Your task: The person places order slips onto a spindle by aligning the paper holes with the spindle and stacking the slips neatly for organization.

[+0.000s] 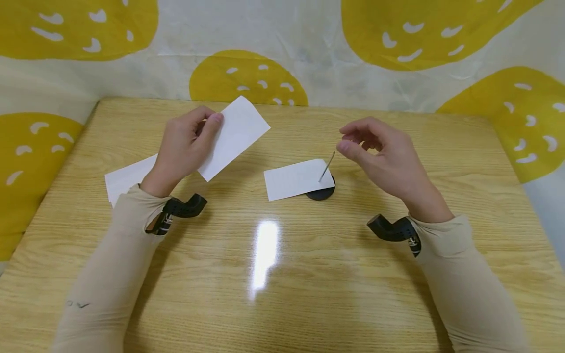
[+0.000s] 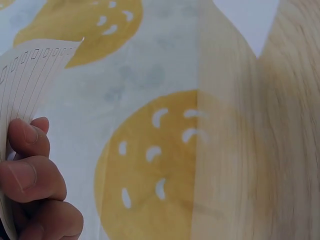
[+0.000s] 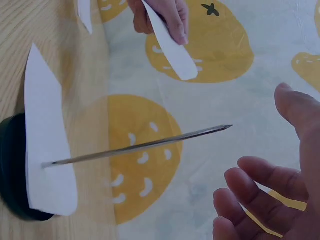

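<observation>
My left hand [image 1: 181, 144] pinches a white paper slip [image 1: 238, 135] between thumb and fingers, raised over the left half of the table. The left wrist view shows printed lines and small boxes on the underside of this slip [image 2: 42, 65]. Mid-table stands a receipt spike [image 1: 327, 167] with a round black base [image 1: 321, 195]. Another white slip [image 1: 291, 180] is pierced by it and lies low against the base. Just right of the spike's tip, my right hand [image 1: 388, 159] holds nothing, its fingers loosely bent and thumb apart from them [image 3: 265, 190].
More white paper [image 1: 128, 179] lies on the wooden table [image 1: 212, 274] at the left, partly hidden behind my left wrist. The spike's sharp point [image 3: 227, 127] faces upward. A white cloth with yellow shapes [image 1: 282, 29] hangs along the table's back and sides.
</observation>
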Demonstrator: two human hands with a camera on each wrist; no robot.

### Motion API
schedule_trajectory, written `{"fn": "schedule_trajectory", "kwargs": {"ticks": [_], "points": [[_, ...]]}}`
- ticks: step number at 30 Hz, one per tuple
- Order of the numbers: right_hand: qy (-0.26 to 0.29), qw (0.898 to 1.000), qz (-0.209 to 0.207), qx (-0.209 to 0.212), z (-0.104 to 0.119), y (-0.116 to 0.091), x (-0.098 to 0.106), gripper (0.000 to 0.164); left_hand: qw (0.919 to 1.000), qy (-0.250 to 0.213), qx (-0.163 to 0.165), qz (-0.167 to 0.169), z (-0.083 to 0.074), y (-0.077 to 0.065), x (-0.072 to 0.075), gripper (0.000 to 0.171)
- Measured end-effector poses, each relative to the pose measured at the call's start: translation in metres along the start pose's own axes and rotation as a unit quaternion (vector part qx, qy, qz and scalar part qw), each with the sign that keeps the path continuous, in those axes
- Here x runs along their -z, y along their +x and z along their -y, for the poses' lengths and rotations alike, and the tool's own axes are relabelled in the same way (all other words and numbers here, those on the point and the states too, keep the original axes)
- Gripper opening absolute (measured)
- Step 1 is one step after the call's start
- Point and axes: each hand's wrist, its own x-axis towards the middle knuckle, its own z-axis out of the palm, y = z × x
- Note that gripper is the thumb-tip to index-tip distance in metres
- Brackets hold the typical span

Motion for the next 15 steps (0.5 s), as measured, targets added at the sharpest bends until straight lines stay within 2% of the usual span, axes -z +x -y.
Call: {"fn": "schedule_trajectory", "kwargs": {"ticks": [8,15], "points": [[0.038,0.998,-0.033,0.031,0.011,0.001,0.0,0.022,0.9994,-0.031,-0.009,0.016,-0.012,0.001,-0.009,0.029],[0.068,0.995,-0.045,0.063,0.021,0.002,-0.001,0.018,0.9974,-0.06,-0.028,0.028,-0.024,0.005,-0.017,0.028]]}}
